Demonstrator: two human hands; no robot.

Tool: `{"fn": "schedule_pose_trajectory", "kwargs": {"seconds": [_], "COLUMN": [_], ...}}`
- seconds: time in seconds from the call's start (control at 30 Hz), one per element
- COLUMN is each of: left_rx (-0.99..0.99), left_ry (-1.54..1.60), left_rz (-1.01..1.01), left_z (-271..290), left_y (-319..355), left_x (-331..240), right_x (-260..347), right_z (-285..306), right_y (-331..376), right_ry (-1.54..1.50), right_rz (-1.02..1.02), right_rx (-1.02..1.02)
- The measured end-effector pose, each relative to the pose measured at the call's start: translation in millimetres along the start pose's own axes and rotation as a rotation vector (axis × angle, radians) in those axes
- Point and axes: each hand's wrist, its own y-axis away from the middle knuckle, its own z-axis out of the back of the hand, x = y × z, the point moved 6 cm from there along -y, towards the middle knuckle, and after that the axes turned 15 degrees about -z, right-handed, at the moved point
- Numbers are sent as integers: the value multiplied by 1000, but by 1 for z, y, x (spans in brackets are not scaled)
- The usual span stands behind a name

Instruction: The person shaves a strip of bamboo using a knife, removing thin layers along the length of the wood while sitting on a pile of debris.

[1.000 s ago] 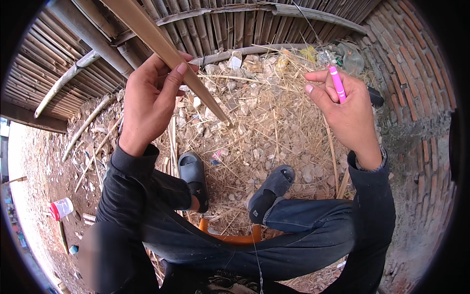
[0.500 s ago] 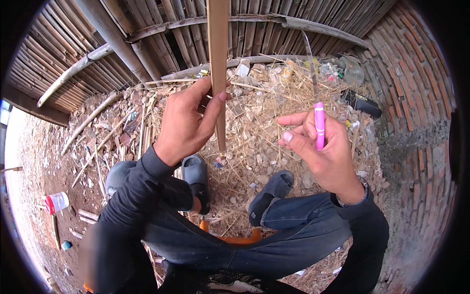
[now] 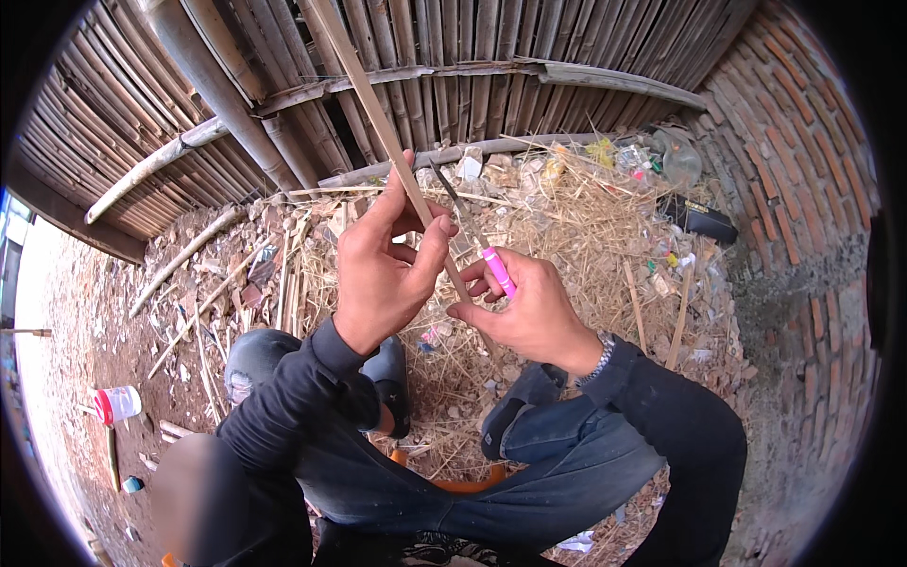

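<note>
Right hand (image 3: pixel 529 307) now drawn in beside left hand (image 3: pixel 383 269), bamboo strip (image 3: pixel 378 118) tilted from upright to slant up-left, left grip clamped on strip, right grip closed on pink-handled knife (image 3: pixel 491 263), blade against strip, above straw-littered ground (image 3: pixel 586 227)

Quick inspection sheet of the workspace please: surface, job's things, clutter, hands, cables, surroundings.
Surface: bare dirt ground strewn with straw.
Job's things: bamboo strip slanting up to the left; pink-handled knife, its blade beside the strip.
Clutter: white cup, black box, clear plastic bottle, scattered sticks and scraps.
Hands: left hand pinches the strip; right hand grips the knife.
Cables: nothing seen.
Surroundings: bamboo fence ahead, brick wall at right.
</note>
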Motion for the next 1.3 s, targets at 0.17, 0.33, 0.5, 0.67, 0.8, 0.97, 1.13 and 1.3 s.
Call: {"fn": "schedule_pose_trajectory", "kwargs": {"seconds": [0.17,0.33,0.5,0.67,0.8,0.97,1.13,1.3], "left_rx": [123,183,320,393,445,462,474,476], "left_ry": [-117,-96,-98,-131,-140,-184,-305,-375], "left_rz": [-33,82,132,139,61,-56,-55,-124], "left_z": [-7,-8,-13,-19,-29,-41,-46,-45], "left_y": [2,18,39,63,78,100,108,111], "left_x": [2,12,15,19,21,20,20,22], "right_x": [-20,-18,-21,0,0,7,8,11], "right_z": [0,-5,21,52,67,72,65,53], "right_y": [-6,2,-1,5,6,12,21,30], "right_ry": [49,-150,-421,-545,-605,-581,-497,-419], "right_rz": [-61,-13,52,124,172,210,156,154], "right_rx": [-52,39,-111,-222,-257,-274,-264,-228]}}
